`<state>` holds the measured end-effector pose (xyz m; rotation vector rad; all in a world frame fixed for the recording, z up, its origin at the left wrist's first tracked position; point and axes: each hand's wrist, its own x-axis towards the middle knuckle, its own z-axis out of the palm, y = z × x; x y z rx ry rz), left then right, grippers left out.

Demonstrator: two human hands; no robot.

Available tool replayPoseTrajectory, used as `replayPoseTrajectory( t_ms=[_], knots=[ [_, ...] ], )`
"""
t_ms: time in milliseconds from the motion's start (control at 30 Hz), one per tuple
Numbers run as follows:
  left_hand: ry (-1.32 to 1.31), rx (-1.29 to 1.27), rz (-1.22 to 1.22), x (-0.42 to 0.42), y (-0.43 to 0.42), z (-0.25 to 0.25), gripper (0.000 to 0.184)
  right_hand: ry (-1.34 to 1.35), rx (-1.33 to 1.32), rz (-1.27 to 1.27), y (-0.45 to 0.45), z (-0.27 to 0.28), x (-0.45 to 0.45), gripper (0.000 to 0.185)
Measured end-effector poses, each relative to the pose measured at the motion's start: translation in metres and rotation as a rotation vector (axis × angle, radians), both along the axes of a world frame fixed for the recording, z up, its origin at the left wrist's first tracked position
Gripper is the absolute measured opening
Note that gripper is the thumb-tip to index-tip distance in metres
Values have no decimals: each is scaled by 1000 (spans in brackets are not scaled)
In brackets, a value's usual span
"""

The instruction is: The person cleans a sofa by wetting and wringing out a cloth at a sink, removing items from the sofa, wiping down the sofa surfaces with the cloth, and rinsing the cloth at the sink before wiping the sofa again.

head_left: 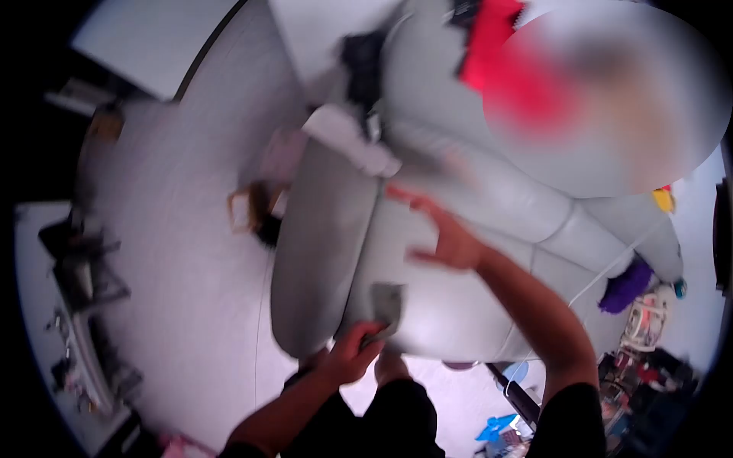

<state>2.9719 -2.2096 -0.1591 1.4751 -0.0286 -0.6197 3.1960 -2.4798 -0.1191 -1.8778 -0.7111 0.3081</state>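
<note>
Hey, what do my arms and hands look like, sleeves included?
Your left hand and right hand wear no gloves. A short black sleeve leaves the right forearm bare; the left forearm is bare too. No watch or bracelet shows, though blur hides fine detail.

The place appears to be a home, most probably a living room. The clearest sign is the large grey sofa (458, 298), with wide padded seats, which fills the middle of the frame. Some cloths lie on it in a domestic manner: a whitish cloth (343, 136) near the upper centre, and a red cloth (489, 46) at the top. Around it there is a smooth pale floor (175, 229). At the lower right, a crowded heap of mixed belongings (649, 382) also suggests a lived-in room.
</note>
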Motion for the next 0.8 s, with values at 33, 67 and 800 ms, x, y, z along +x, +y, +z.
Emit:
replayPoseTrajectory(
  t_ms=[33, 67, 800],
  knots=[
    [74, 56, -142, 22, 8, 27, 27, 278, -71, 94, 25, -8, -48, 95],
    [130, 32, -144, 27, 13, 30, 21, 387, -24, 163, 41, -36, -83, 91],
    [-438, 743, 573, 162, 158, -141, 32, -189, -395, -859, 264, -158, -76, 40]
  ],
)
